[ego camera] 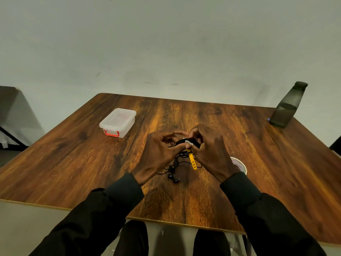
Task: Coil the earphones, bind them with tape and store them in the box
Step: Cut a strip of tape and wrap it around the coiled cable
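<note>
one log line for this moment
step: taping coil | left hand: grips earphones | right hand: pinches tape piece | box: lid on

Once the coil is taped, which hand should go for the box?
Left, probably. The closed box sits on the left hand's side, nothing between them. The right hand, curled round the earphones, can hold them alone and lies farther from it.

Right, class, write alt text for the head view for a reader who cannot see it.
A left hand and right hand pinch coiled black earphones over a wooden table, with a white tape piece on the coil. A closed clear box sits to the left, a tape roll beside the right wrist, a dark bottle far right.
</note>
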Motion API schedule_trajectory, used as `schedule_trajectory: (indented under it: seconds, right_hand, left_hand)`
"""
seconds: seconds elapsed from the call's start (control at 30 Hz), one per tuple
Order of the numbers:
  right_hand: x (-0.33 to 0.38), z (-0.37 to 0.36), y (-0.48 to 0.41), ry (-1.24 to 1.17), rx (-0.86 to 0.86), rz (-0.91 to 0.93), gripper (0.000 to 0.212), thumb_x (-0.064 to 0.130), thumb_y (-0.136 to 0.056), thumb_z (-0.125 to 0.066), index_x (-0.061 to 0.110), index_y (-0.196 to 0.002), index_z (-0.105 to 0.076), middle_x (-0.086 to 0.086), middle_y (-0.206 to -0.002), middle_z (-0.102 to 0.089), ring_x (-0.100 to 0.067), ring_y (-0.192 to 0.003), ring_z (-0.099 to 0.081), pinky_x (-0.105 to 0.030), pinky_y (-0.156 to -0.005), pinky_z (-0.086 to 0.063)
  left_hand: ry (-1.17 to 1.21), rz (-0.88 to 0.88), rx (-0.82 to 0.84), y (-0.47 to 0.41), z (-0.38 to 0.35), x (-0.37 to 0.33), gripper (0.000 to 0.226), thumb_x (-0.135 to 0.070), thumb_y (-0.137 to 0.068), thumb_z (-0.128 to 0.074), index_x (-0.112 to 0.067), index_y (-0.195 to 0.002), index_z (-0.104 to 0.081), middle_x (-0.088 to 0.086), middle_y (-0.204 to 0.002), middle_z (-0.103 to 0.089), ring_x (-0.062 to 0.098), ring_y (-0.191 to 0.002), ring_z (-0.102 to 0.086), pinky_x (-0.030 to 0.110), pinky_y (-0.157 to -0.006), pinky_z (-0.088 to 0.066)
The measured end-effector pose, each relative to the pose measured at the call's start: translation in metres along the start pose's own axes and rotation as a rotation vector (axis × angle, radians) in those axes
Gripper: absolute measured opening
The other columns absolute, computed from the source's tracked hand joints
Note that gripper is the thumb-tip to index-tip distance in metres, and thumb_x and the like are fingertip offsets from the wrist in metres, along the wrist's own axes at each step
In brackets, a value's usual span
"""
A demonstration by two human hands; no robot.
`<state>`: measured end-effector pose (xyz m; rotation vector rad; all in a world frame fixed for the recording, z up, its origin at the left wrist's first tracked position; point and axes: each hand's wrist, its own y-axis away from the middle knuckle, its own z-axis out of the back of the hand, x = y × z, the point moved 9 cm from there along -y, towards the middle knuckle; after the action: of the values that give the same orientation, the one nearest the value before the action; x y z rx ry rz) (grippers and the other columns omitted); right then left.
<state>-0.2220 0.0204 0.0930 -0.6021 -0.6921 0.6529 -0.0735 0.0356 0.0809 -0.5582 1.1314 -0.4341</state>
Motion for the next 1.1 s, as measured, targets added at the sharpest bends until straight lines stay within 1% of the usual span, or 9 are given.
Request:
schedule_trajectory:
  seconds: [0.17, 0.3, 0.4, 0.6, 0.67, 0.77, 0.87, 0.97, 1.1]
  right_hand:
    - [-0.008, -0.001, 0.001, -0.123, -0.016, -0.106, 0.040, 0.002, -0.076, -0.084, 0.012, -0.107, -0.060, 0.007, -0.091, -0.059, 0.007, -0.079, -0.056, -0.007, -0.069, -0.046]
    - [-0.015, -0.007, 0.001, -0.181, 0.020, -0.157, 0.051, 0.005, -0.075, -0.086, 0.010, -0.121, -0.064, 0.004, -0.093, -0.070, 0.001, -0.081, -0.065, -0.015, -0.071, -0.053]
    - [-0.021, -0.012, 0.003, -0.272, 0.064, -0.209, 0.051, 0.006, -0.077, -0.085, 0.012, -0.124, -0.067, 0.008, -0.094, -0.076, -0.003, -0.087, -0.072, -0.033, -0.081, -0.062]
    - [-0.029, -0.017, 0.005, -0.513, 0.131, -0.310, 0.036, 0.005, -0.080, -0.085, 0.013, -0.112, -0.073, -0.004, -0.089, -0.076, -0.024, -0.082, -0.073, -0.049, -0.078, -0.061]
    - [-0.031, -0.019, 0.004, -0.602, 0.179, -0.354, 0.036, 0.005, -0.079, -0.085, 0.012, -0.112, -0.074, -0.012, -0.092, -0.074, -0.026, -0.083, -0.069, -0.047, -0.079, -0.059]
    - [-0.035, -0.025, 0.006, -0.695, 0.286, -0.404, 0.037, 0.000, -0.082, -0.079, 0.015, -0.115, -0.074, -0.013, -0.101, -0.073, -0.017, -0.088, -0.066, -0.037, -0.082, -0.059]
    - [-0.044, -0.031, 0.010, -0.990, 0.323, -0.570, 0.042, 0.002, -0.080, -0.057, 0.003, -0.120, -0.071, -0.004, -0.094, -0.074, -0.014, -0.079, -0.061, -0.026, -0.068, -0.048]
    - [-0.054, -0.034, 0.010, -0.989, 0.282, -0.627, 0.025, 0.007, -0.092, -0.066, 0.000, -0.115, -0.074, -0.009, -0.095, -0.076, -0.013, -0.078, -0.062, -0.021, -0.060, -0.046]
    - [-0.058, -0.039, 0.014, -0.895, 0.243, -0.635, 0.023, 0.008, -0.086, -0.077, 0.003, -0.109, -0.076, -0.014, -0.093, -0.079, -0.012, -0.074, -0.071, -0.018, -0.057, -0.051]
  left_hand:
    - [-0.072, -0.045, -0.055, 0.003, 0.004, 0.000, 0.022, -0.023, -0.079, -0.087, -0.027, -0.100, -0.082, -0.027, -0.082, -0.071, 0.009, -0.076, -0.059, 0.019, -0.068, -0.042]
    - [-0.090, -0.112, -0.047, 0.004, 0.002, -0.003, 0.021, -0.014, -0.079, -0.087, -0.014, -0.099, -0.083, -0.011, -0.092, -0.077, -0.001, -0.080, -0.056, 0.011, -0.073, -0.039]
    - [-0.086, -0.113, -0.024, 0.004, 0.001, 0.000, 0.020, -0.012, -0.080, -0.086, -0.013, -0.100, -0.082, -0.007, -0.093, -0.077, -0.002, -0.084, -0.056, 0.009, -0.074, -0.038]
    - [-0.021, -0.049, 0.012, 0.005, -0.001, 0.010, 0.017, -0.016, -0.081, -0.085, -0.016, -0.098, -0.083, -0.017, -0.092, -0.075, 0.009, -0.086, -0.061, 0.027, -0.073, -0.046]
    - [-0.018, -0.014, 0.025, 0.005, -0.002, 0.017, 0.017, -0.018, -0.082, -0.085, -0.016, -0.098, -0.083, -0.014, -0.091, -0.076, 0.013, -0.087, -0.062, 0.031, -0.073, -0.048]
    - [-0.023, -0.001, 0.029, 0.004, -0.001, 0.018, 0.017, -0.020, -0.082, -0.083, -0.016, -0.099, -0.082, -0.016, -0.093, -0.075, 0.009, -0.087, -0.063, 0.022, -0.075, -0.046]
    - [0.014, 0.004, 0.043, 0.004, 0.000, 0.016, 0.016, -0.016, -0.081, -0.083, -0.015, -0.098, -0.082, -0.018, -0.091, -0.075, 0.003, -0.087, -0.066, 0.018, -0.076, -0.047]
    - [0.020, 0.016, 0.048, 0.005, 0.001, 0.019, 0.015, -0.016, -0.082, -0.083, -0.017, -0.097, -0.082, -0.018, -0.090, -0.076, 0.006, -0.086, -0.068, 0.031, -0.079, -0.051]
    - [0.009, 0.017, 0.027, 0.010, -0.002, 0.020, 0.016, -0.031, -0.082, -0.081, -0.020, -0.093, -0.083, -0.019, -0.086, -0.075, 0.006, -0.083, -0.067, 0.026, -0.077, -0.046]
